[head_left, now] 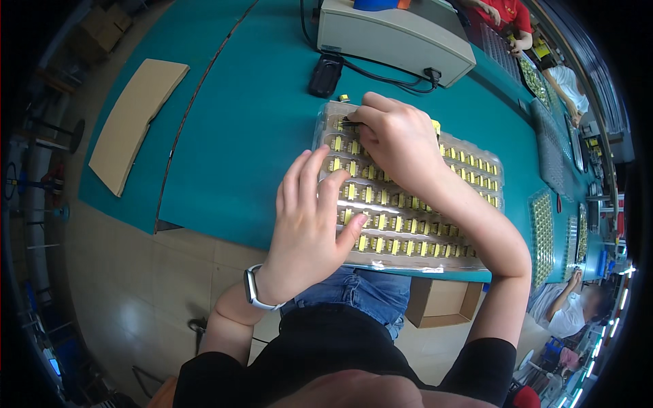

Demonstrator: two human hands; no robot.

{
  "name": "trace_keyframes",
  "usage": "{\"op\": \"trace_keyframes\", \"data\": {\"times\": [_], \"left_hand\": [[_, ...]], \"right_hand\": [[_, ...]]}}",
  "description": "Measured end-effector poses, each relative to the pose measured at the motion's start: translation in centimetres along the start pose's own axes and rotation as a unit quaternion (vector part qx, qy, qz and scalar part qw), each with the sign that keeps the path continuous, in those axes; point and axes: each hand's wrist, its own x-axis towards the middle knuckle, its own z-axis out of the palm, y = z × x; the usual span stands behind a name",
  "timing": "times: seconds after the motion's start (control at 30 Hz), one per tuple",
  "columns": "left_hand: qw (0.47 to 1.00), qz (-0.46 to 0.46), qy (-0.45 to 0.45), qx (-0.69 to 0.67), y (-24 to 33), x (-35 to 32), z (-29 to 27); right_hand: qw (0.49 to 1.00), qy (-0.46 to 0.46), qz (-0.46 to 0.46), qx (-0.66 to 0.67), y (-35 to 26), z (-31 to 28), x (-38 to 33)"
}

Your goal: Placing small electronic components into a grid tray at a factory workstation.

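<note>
Lying on the smooth green worktop [231, 136], a glossy clear plastic tray [381, 264] with moulded pockets carries rows of small, blocky yellow components [350, 192]. One loose component [344, 98] sits just beyond its far left corner, near a black, rounded holder [326, 75]. A flat, matte cardboard piece [132, 129] lies well apart. The right hand [398, 139] has its fingers pinched round a slim dark tool [349, 123] over the tray's far left corner. The left hand [303, 224] spreads its fingers wide at the tray's left edge, gripping nothing.
</note>
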Motion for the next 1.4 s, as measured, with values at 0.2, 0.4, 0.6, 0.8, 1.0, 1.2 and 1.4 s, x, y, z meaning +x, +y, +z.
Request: {"op": "trace_keyframes", "data": {"times": [0.2,0.4,0.6,0.8,1.0,1.2,1.4], "left_hand": [[1.0,-0.002,-0.002,-0.003,0.0,0.0,-0.1],[1.0,-0.006,-0.01,-0.005,0.0,0.1,-0.1],[1.0,-0.005,-0.014,-0.006,0.1,0.1,-0.1],[1.0,-0.005,-0.003,-0.004,0.0,-0.3,-0.3],[1.0,-0.005,0.015,0.009,0.2,-0.5,0.0],[1.0,0.004,0.013,-0.006,0.1,-0.2,0.4],[0.997,0.002,0.028,-0.066,-0.7,-0.4,0.2]], "right_hand": [[1.0,-0.005,0.004,-0.003,-0.1,0.1,0.1],[1.0,-0.005,0.011,0.0,-0.4,-0.3,-0.2],[1.0,0.001,-0.005,-0.007,-0.1,0.2,-0.1],[1.0,0.005,-0.008,-0.014,-0.6,0.4,0.0],[0.999,0.019,-0.02,-0.027,-0.3,0.6,-0.4],[0.999,0.031,-0.024,-0.003,0.3,0.6,-0.5],[1.0,0.019,-0.019,-0.01,0.5,1.0,-0.4]]}}
